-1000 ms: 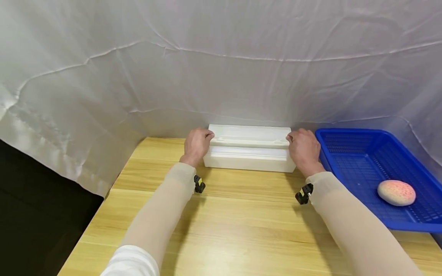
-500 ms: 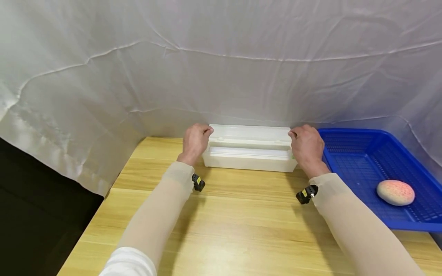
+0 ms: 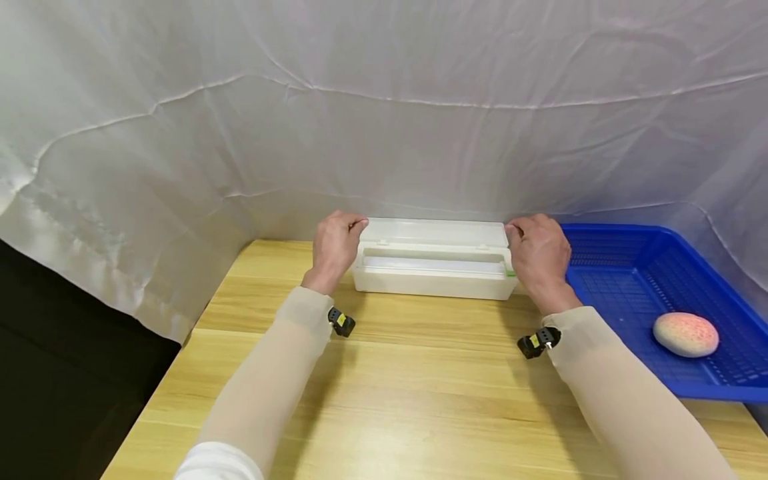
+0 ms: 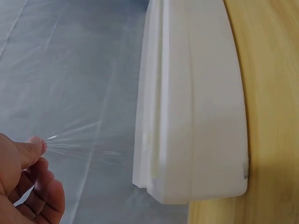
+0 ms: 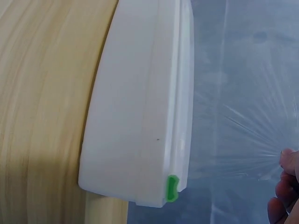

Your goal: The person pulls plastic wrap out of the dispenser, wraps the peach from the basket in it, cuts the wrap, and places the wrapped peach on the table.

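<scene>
A long white cling film dispenser [image 3: 432,285] lies on the wooden table, its lid [image 3: 435,233] tilted back behind a slot that holds a pale roll. At its left end my left hand [image 3: 334,250] pinches a corner of clear cling film [image 4: 70,141]; the left wrist view shows creases fanning out from thumb and fingertip. Just beyond the right end, my right hand [image 3: 540,257] pinches the opposite corner, where similar creases spread in the cling film [image 5: 257,142]. A green slider [image 5: 172,188] sits at the dispenser's right end. The film's middle is too transparent to trace.
To the right, a blue plastic basket [image 3: 612,320] stands close beside the right hand, holding a pink and cream oval object [image 3: 686,335]. A grey cloth [image 3: 420,133] hangs behind the table. Bare wooden tabletop [image 3: 414,400] lies in front of the dispenser.
Both hands have moved slightly upward and apart, still pinching the film. The green slider at the dispenser's right end has come into sight from behind the right hand.
</scene>
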`<state>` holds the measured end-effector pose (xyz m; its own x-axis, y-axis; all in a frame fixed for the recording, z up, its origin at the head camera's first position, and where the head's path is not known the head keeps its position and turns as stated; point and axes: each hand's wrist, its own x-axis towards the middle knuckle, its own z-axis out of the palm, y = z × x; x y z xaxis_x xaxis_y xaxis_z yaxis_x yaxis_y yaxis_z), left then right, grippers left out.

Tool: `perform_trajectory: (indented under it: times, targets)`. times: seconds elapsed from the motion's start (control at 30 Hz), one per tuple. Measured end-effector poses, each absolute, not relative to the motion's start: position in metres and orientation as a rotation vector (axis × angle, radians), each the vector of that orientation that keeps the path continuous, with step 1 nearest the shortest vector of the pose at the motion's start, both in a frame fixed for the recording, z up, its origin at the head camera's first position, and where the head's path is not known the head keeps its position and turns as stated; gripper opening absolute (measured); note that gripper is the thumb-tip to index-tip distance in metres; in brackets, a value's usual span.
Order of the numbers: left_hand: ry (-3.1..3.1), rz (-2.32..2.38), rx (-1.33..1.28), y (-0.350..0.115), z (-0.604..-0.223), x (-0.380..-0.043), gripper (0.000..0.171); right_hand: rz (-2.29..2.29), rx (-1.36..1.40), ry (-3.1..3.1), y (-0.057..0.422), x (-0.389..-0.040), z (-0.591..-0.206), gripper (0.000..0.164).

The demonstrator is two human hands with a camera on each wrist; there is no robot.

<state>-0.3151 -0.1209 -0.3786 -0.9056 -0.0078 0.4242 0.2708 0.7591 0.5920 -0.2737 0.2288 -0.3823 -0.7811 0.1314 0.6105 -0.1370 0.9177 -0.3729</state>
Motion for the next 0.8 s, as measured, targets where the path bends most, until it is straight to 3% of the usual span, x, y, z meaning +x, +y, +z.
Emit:
perform_trajectory:
  times: [0.8]
  targets:
    - [-2.388, -0.993, -0.228, -0.121, -0.355, -0.307, 0.024, 0.599, -0.025, -2.297, 0.218, -0.267, -0.355, 0.025]
